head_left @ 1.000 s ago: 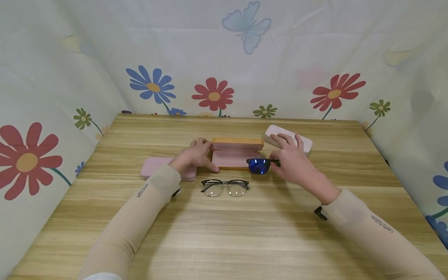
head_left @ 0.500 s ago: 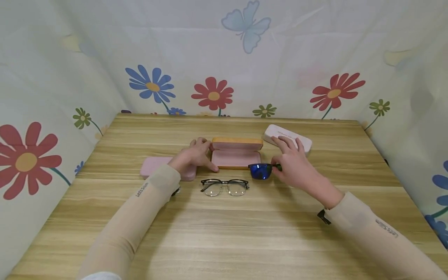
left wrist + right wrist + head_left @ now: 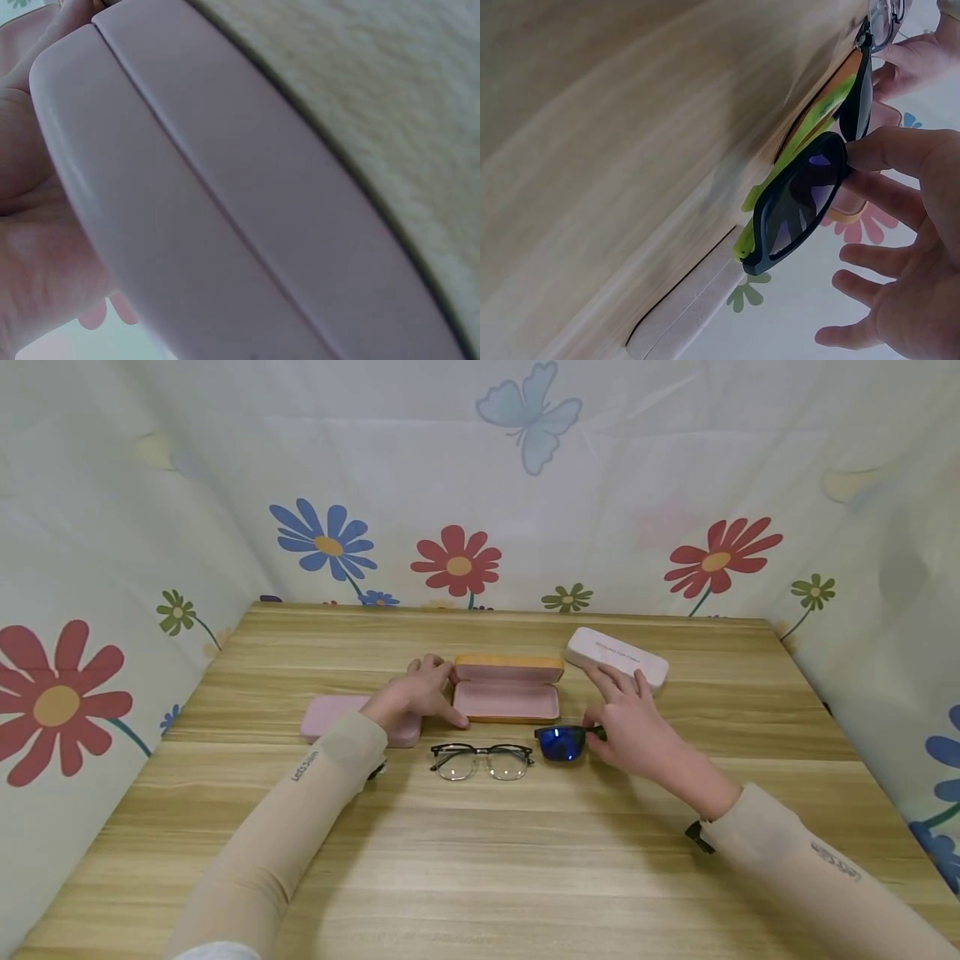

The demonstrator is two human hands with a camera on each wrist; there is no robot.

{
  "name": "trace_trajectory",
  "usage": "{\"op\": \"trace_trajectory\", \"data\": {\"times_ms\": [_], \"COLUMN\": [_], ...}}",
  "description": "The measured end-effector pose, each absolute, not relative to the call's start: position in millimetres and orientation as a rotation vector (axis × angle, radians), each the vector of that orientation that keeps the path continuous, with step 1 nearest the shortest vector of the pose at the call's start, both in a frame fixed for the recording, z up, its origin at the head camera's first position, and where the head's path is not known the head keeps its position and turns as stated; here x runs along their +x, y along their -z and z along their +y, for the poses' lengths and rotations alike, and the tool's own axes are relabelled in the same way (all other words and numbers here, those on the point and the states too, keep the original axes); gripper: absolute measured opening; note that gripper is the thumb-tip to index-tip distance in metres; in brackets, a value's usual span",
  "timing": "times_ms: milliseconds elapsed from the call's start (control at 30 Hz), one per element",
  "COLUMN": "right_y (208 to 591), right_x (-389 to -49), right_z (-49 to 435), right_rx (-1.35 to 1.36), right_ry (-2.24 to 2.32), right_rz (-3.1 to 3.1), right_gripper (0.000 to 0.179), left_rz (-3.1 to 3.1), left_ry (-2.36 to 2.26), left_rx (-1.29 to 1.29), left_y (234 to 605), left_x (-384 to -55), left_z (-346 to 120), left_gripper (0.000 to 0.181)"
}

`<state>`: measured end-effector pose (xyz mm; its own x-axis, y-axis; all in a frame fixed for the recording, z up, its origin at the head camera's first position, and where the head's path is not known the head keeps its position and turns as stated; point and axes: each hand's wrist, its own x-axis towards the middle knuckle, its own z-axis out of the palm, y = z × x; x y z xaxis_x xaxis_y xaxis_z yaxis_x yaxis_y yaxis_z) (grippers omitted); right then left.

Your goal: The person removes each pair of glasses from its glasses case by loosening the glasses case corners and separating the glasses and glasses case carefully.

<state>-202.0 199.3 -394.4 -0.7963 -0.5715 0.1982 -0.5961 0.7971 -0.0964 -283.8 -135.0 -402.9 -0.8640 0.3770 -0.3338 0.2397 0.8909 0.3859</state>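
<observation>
My right hand (image 3: 637, 727) pinches a pair of sunglasses (image 3: 561, 745) with blue mirrored lenses between thumb and index finger, its other fingers spread. In the right wrist view, the sunglasses (image 3: 799, 199) show yellow-green temples and a dark frame. An orange glasses case (image 3: 506, 700) with a pink lining lies open behind them. At its left end my left hand (image 3: 422, 691) holds the case, thumb at the front corner and fingers toward the back. Black-topped clear eyeglasses (image 3: 457, 766) lie in front of the case.
A closed pink glasses case (image 3: 333, 717) lies partly under the left forearm and fills much of the left wrist view. Behind the right hand is a closed pale glasses case (image 3: 618, 656) with printed lettering. A flowered curtain (image 3: 615, 468) borders the wooden table (image 3: 480, 868).
My right hand has drawn the sunglasses toward the front, away from the open case, to beside the eyeglasses. The left hand and the case have stayed in place.
</observation>
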Motion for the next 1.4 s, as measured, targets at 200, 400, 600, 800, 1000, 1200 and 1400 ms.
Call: {"op": "trace_trajectory", "data": {"times_ms": [200,400,600,800,1000,1200,1400], "right_y": [398,401,404,405,404,403,403], "right_x": [-199,-196,-195,-192,-189,-188,-188], "right_z": [200,200,199,198,198,197,195], "right_rx": [0.927,0.928,0.953,0.948,0.956,0.966,0.972], "right_ry": [-0.223,-0.229,-0.213,-0.224,-0.239,-0.234,-0.221], "right_rz": [-2.832,-2.846,-2.828,-2.845,-2.832,-2.837,-2.834], "right_gripper": [0.011,0.010,0.010,0.011,0.013,0.016,0.016], "left_rz": [2.657,2.658,2.659,2.661,2.665,2.664,2.666], "left_ry": [-0.459,-0.456,-0.457,-0.456,-0.450,-0.449,-0.453], "left_rx": [0.456,0.456,0.447,0.442,0.444,0.437,0.444], "left_y": [403,402,404,403,403,403,404], "left_x": [-284,-284,-285,-284,-284,-284,-284], "left_z": [-135,-135,-135,-134,-134,-133,-134], "left_gripper": [0.076,0.077,0.075,0.074,0.075,0.076,0.077]}}
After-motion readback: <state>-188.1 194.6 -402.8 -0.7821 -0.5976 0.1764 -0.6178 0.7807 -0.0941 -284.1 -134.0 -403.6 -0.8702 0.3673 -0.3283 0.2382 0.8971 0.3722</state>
